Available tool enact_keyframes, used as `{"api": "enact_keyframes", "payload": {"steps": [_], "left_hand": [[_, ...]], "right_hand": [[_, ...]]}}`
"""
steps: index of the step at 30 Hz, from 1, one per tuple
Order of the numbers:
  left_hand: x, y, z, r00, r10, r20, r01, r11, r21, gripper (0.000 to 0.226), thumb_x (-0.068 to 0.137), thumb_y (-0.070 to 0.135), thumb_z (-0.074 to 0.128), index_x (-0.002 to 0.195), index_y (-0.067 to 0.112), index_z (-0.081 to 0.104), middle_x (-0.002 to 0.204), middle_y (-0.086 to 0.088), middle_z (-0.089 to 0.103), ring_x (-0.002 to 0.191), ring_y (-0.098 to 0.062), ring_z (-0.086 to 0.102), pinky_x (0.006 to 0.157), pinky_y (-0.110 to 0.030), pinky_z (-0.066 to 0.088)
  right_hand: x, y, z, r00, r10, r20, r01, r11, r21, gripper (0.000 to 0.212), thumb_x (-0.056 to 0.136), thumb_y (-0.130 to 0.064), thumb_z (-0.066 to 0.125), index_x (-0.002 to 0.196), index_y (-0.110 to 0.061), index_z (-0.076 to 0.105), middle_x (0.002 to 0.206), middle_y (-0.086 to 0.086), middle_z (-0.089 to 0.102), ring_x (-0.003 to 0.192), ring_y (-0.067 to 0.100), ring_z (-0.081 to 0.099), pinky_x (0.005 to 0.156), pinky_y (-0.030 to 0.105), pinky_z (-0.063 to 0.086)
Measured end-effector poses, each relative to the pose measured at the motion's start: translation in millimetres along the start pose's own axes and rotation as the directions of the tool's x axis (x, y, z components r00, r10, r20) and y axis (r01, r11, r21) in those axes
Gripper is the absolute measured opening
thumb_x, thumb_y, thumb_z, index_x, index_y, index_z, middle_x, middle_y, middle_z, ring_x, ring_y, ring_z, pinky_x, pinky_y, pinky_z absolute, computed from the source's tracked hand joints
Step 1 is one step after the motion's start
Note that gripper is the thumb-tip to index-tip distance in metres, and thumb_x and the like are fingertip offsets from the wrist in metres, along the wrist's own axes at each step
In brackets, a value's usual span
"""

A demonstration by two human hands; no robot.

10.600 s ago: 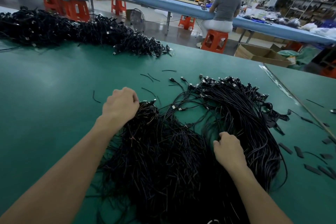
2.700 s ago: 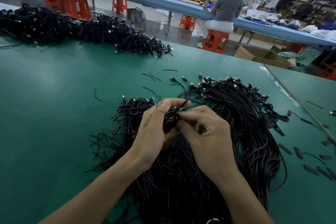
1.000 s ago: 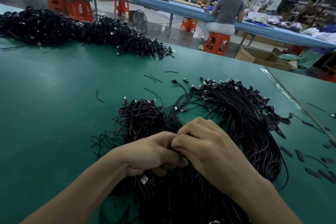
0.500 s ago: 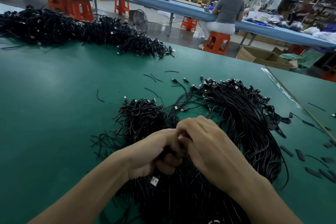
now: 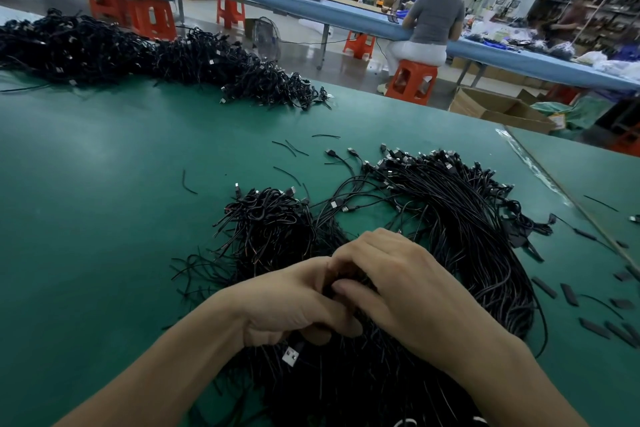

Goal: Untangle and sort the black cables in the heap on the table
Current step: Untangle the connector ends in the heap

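Note:
A big heap of black cables [image 5: 460, 218] with USB plugs lies on the green table [image 5: 104, 184] in front of me. A smaller tangled clump [image 5: 266, 218] sits at its left side. Both my hands meet over the near part of the heap. My left hand [image 5: 291, 302] grips a black cable, and its silver USB plug [image 5: 290, 355] hangs out below the fist. My right hand [image 5: 398, 284] curls its fingers round the same cable bundle, thumb against my left hand. What lies between the palms is hidden.
A long pile of more black cables [image 5: 138, 52] runs along the table's far left. Short black offcuts [image 5: 571, 295] are scattered at the right, near a seam in the table [image 5: 568, 198]. A person [image 5: 433, 21] sits on an orange stool [image 5: 410, 80] beyond.
Over the last second the hands stayed clasped over the heap; the USB plug has slid a little further out below my left fist. Earlier they held a cable higher, above the clump.

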State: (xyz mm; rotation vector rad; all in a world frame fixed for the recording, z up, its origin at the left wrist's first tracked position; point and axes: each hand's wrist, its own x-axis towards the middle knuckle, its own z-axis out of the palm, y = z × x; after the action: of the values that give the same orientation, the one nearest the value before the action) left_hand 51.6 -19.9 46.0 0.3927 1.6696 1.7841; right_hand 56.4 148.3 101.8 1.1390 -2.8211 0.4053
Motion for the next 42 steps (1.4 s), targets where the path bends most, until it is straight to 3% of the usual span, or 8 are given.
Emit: {"api": "enact_keyframes", "payload": {"steps": [5,9,13,17,24,27,35,42], "left_hand": [[3.4,-1.4,1.8,1.000,-0.009,-0.009,0.009,1.000,-0.020,0.028,0.075,-0.003,0.065,0.070,0.025,0.058,0.062,0.006,0.047,0.052,-0.006,0.040,0.045,-0.019,0.032],[6.2,-0.4,2.4,0.999,-0.018,-0.035,0.015,0.997,-0.079,0.029,0.072,-0.002,0.062,0.068,0.027,0.062,0.065,0.003,0.050,0.055,-0.009,0.040,0.045,-0.021,0.030],[6.7,1.2,3.6,1.000,-0.009,-0.027,0.006,0.994,-0.105,0.026,0.075,-0.004,0.058,0.073,0.023,0.060,0.064,0.005,0.049,0.053,-0.007,0.036,0.043,-0.018,0.028],[6.7,-0.5,4.1,0.999,-0.011,-0.043,0.007,0.996,-0.084,0.024,0.081,-0.008,0.054,0.084,0.016,0.054,0.064,0.006,0.049,0.052,-0.005,0.038,0.044,-0.017,0.030],[5.8,-0.3,1.5,0.998,-0.001,-0.069,-0.002,0.999,-0.047,0.020,0.082,-0.005,0.055,0.086,0.015,0.054,0.072,-0.002,0.040,0.057,-0.010,0.032,0.045,-0.019,0.027],[5.6,0.1,1.1,0.999,0.004,-0.048,-0.007,0.998,-0.061,0.019,0.083,-0.005,0.052,0.088,0.013,0.050,0.072,-0.004,0.031,0.062,-0.017,0.020,0.046,-0.022,0.021],[3.2,0.3,-0.2,0.998,-0.057,-0.040,0.054,0.996,-0.074,0.035,0.091,-0.012,0.051,0.078,0.021,0.053,0.065,0.003,0.038,0.054,-0.007,0.030,0.045,-0.019,0.023],[5.4,3.3,0.2,0.996,-0.059,-0.060,0.061,0.998,0.030,0.048,0.087,0.000,0.070,0.058,0.036,0.058,0.061,0.008,0.036,0.052,-0.005,0.033,0.044,-0.016,0.032]], "right_hand": [[0.9,-1.6,4.8,0.999,0.047,0.012,-0.047,0.999,-0.014,0.011,0.096,-0.030,0.057,0.101,-0.022,0.062,0.095,-0.009,0.061,0.092,0.013,0.052,0.085,0.026,0.042],[1.8,-2.6,6.2,0.997,0.073,0.005,-0.073,0.996,-0.044,0.013,0.099,-0.033,0.051,0.102,-0.024,0.061,0.096,-0.010,0.060,0.092,0.010,0.052,0.086,0.022,0.040],[1.8,-3.4,5.5,0.994,0.107,0.029,-0.104,0.992,-0.072,0.006,0.101,-0.033,0.047,0.097,-0.028,0.048,0.096,-0.012,0.049,0.091,0.008,0.044,0.083,0.018,0.034],[1.4,-4.9,6.8,0.989,0.140,0.053,-0.137,0.988,-0.065,0.014,0.100,-0.029,0.048,0.092,-0.031,0.037,0.093,-0.012,0.042,0.084,0.007,0.041,0.076,0.020,0.038],[2.4,-3.3,8.9,0.976,0.217,0.018,-0.216,0.976,-0.029,0.010,0.101,-0.030,0.047,0.107,-0.030,0.055,0.101,-0.011,0.053,0.093,0.013,0.055,0.083,0.031,0.050],[2.6,-3.4,6.7,0.981,0.192,0.005,-0.191,0.978,-0.081,0.014,0.101,-0.035,0.050,0.107,-0.028,0.060,0.100,-0.010,0.055,0.089,0.013,0.058,0.080,0.031,0.052],[4.2,6.1,-5.9,0.990,0.101,0.097,-0.096,0.994,-0.052,0.014,0.097,-0.036,0.058,0.109,-0.032,0.061,0.102,-0.016,0.054,0.094,0.009,0.057,0.082,0.028,0.050],[11.5,10.6,-6.9,0.994,-0.052,0.100,0.069,0.983,-0.170,0.009,0.098,-0.033,0.056,0.097,-0.026,0.061,0.095,-0.011,0.053,0.091,0.012,0.050,0.082,0.028,0.045]]}}
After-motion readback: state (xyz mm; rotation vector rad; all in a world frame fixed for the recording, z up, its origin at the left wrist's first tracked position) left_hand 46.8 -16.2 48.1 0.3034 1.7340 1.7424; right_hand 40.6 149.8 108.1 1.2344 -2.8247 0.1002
